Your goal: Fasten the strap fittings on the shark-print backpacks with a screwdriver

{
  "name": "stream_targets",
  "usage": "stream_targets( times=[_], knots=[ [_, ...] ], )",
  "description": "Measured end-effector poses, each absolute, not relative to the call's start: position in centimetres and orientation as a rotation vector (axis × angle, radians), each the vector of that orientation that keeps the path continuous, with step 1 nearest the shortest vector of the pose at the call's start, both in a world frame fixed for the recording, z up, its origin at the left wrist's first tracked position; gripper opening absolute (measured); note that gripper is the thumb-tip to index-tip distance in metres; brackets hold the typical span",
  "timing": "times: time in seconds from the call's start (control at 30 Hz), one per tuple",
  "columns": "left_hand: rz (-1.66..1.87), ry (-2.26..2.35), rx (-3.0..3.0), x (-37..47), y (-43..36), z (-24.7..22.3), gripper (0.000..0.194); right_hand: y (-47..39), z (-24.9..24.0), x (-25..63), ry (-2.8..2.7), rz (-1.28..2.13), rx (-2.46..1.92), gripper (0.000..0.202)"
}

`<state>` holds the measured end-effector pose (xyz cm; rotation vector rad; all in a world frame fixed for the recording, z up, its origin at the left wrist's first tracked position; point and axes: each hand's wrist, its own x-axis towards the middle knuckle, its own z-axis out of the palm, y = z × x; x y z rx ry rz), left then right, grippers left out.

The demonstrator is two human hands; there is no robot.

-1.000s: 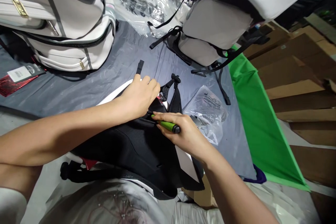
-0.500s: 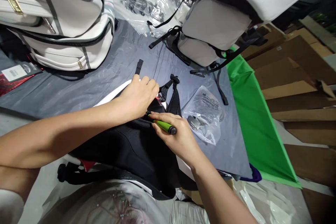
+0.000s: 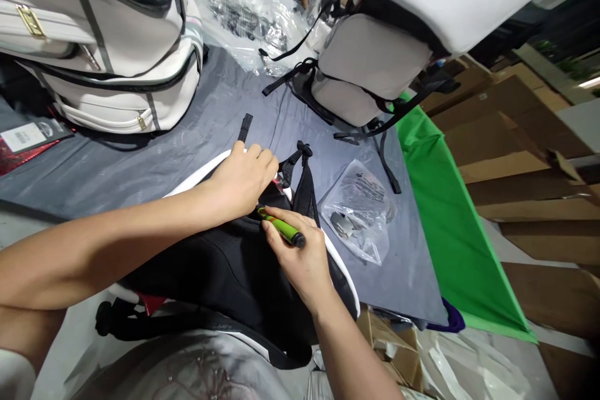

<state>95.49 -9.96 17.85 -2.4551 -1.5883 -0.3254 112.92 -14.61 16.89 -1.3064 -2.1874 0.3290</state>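
Observation:
In front of me a black backpack (image 3: 229, 275) with white piping lies over the near edge of the table. My left hand (image 3: 246, 178) is closed on its upper part, the fingers curled over and their tips hidden. My right hand (image 3: 300, 250) grips a green marker (image 3: 285, 229) with a black end. The marker's other end points into the fabric just below my left hand, and its tip is hidden. A black strap (image 3: 244, 128) sticks up beyond my left hand. Another black strap (image 3: 304, 184) stands to the right.
A clear plastic bag (image 3: 360, 212) lies right of the backpack on the grey-covered table (image 3: 225, 100). Pale backpacks (image 3: 131, 62) are stacked at left; a grey-white backpack (image 3: 375, 56) stands at back right. Beyond the right edge are a green fabric bin (image 3: 459, 219) and cardboard boxes (image 3: 510, 119).
My right hand and the marker have shifted slightly left and down. More white piping shows right of my right hand. The whole view has tilted a little.

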Motion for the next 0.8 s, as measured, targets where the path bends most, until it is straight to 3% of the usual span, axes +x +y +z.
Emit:
stream_targets(
  times=[0.13,0.53,0.8],
  knots=[
    [-0.309,-1.571,-2.453,95.4,-9.9,17.8,0.049,-14.7,16.6,112.7,-2.142,0.315,-1.314,0.016],
    [-0.242,-1.626,-2.407,96.0,-9.4,17.4,0.083,-14.4,14.7,112.9,-2.1,0.217,-1.245,0.019],
    [-0.303,-1.668,-2.385,96.2,-9.5,17.6,0.081,-13.5,13.8,113.6,-2.171,0.07,-1.156,0.021]
  ],
)
